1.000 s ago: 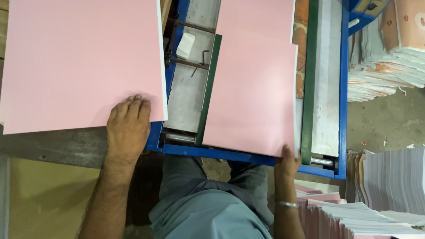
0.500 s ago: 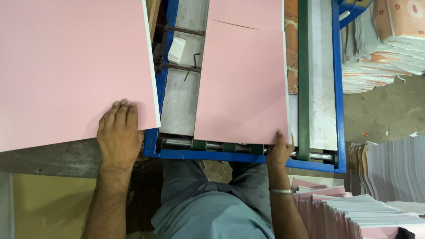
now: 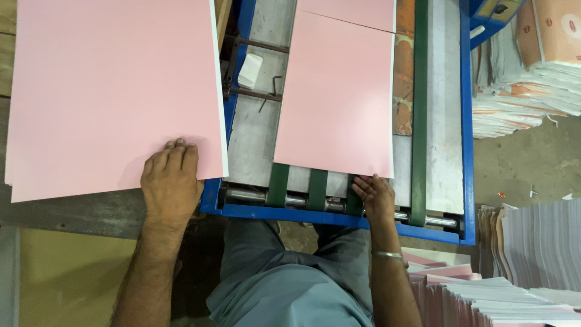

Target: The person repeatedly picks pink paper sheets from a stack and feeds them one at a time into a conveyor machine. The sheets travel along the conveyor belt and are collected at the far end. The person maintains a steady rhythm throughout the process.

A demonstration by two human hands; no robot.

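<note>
Since the earlier frames, right hand [image 3: 375, 197] is sitting a bit further left along the near edge of the pink sheet on the machine [image 3: 339, 97], and that sheet is lying squarer to the bed; left hand [image 3: 171, 181] is staying put on the pink stack [image 3: 115, 91].

Right hand is pinching the sheet's near edge at its right corner, fingertips curled over it, thumb hidden (so a light grasp, not a clench). Sheet is lying flat on the grey bed, running away from the grip, a second pink sheet [image 3: 351, 12] overlapping its far end. Judging by looks: thin, light, floppy card or paper, easy to crease or skew, so it is best taken at the near edge with flat fingers, not by the middle.

Left hand is pressing palm-down, fingers spread and open, on the stack's near right corner, gripping nothing.

Just under the right-hand grip, green belts [image 3: 317, 189] are crossing a steel roller [image 3: 248, 196]; blue frame [image 3: 339, 216] is running below the knuckles. Right of the grip a long green strip [image 3: 419, 109]. Further right, paper piles [image 3: 532, 72]; more sheets [image 3: 502, 297] by the forearm.
</note>
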